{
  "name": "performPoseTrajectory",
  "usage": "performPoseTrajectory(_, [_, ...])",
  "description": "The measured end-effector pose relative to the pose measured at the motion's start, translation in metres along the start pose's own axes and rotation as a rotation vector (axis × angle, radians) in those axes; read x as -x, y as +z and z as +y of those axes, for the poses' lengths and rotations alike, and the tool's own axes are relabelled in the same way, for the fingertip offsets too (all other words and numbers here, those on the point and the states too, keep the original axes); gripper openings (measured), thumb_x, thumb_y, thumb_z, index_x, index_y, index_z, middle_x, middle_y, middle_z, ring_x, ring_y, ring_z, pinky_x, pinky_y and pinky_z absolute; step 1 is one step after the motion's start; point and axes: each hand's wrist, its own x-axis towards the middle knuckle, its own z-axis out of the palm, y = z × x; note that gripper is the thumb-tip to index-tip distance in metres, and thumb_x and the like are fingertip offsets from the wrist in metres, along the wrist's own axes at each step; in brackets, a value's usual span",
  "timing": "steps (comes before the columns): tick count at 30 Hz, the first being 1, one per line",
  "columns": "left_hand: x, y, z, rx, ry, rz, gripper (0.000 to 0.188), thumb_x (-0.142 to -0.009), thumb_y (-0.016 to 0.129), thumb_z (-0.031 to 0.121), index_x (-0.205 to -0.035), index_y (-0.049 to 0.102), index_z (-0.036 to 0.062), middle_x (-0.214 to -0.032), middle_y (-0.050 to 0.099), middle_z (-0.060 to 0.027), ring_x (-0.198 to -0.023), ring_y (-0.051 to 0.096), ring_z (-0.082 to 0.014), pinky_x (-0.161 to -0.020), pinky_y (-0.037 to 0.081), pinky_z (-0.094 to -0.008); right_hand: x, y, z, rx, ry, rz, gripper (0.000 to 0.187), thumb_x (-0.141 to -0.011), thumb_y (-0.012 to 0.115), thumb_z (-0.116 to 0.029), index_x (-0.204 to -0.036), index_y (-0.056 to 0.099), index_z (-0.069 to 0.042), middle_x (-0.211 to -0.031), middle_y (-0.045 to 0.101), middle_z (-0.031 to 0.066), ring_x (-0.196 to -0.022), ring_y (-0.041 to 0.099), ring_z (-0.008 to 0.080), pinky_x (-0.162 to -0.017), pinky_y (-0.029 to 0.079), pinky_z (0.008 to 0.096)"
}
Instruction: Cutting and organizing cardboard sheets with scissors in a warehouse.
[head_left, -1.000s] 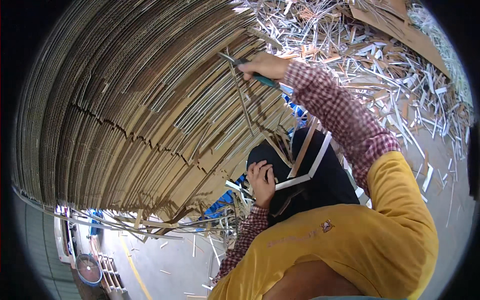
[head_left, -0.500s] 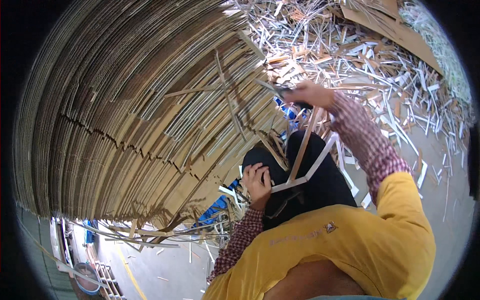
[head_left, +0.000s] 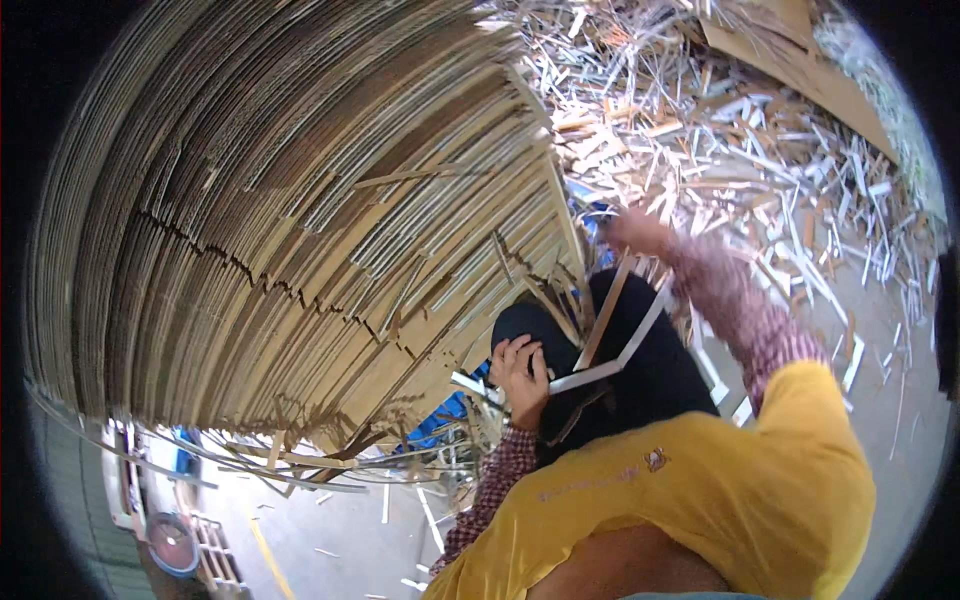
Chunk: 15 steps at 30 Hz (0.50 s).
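My left hand (head_left: pixel 522 375) rests on my dark-trousered knee, its fingers apart and lying over the top of it. A bent white strip (head_left: pixel 585 378) of cardboard lies across my lap beside that hand, and a brown strip (head_left: pixel 605 320) stands up from it between my knees. My right hand (head_left: pixel 640 236) is closed and smeared by motion beyond my knees, near the right edge of the big stack of cardboard sheets (head_left: pixel 400 230). A dark-handled tool with a flat blade is in its grip; at this moment the blade is too blurred to make out.
Heaps of cut cardboard strips (head_left: pixel 740 140) cover the floor at the far right, with a large brown sheet (head_left: pixel 790 75) on them. Blue material (head_left: pixel 437 420) shows under the stack's near edge. A round tub (head_left: pixel 173 545) and a slatted wooden piece (head_left: pixel 217 555) stand at lower left.
My right hand has dropped nearer to my knees with the tool. A long loose strip on the stack's face has come down. My left hand stays on the knee.
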Motion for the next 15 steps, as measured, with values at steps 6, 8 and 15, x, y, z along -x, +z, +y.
performPoseTrajectory(6, [-0.001, 0.002, 0.005, 0.05, 0.041, -0.063, 0.012, -0.072, 0.058, 0.012, -0.082, 0.063, 0.0052, -0.095, 0.057, -0.0091, -0.099, 0.044, -0.0334, -0.085, 0.034, -0.0436, -0.005, 0.028, -0.014, -0.176, -0.602, -0.278, 0.039, -0.08, 0.056, -0.041, -0.092, 0.064, -0.004, -0.073, 0.061, 0.007, -0.06, 0.054, 0.015, -0.058, 0.044, 0.0301])
performPoseTrajectory(8, [-0.001, 0.004, 0.009, 0.06, 0.048, -0.074, 0.013, -0.072, 0.058, 0.011, -0.081, 0.063, 0.0045, -0.095, 0.057, -0.0091, -0.1, 0.044, -0.0333, -0.086, 0.033, -0.0439, -0.036, 0.029, -0.053, -0.124, -0.556, -0.351, 0.037, -0.083, 0.054, -0.038, -0.09, 0.064, -0.003, -0.065, 0.059, 0.005, -0.052, 0.05, 0.0114, -0.05, 0.041, 0.0272])
performPoseTrajectory(15, [0.007, 0.001, 0.004, 0.055, -0.05, -0.026, 0.013, -0.072, 0.058, 0.011, -0.082, 0.064, 0.0039, -0.098, 0.057, -0.0082, -0.103, 0.042, -0.0333, -0.088, 0.03, -0.0444, -0.066, 0.052, -0.158, -0.224, -0.615, -0.298, 0.043, -0.081, 0.054, -0.044, -0.067, 0.063, -0.005, -0.047, 0.047, 0.0003, -0.035, 0.032, 0.0101, -0.036, 0.029, 0.026])
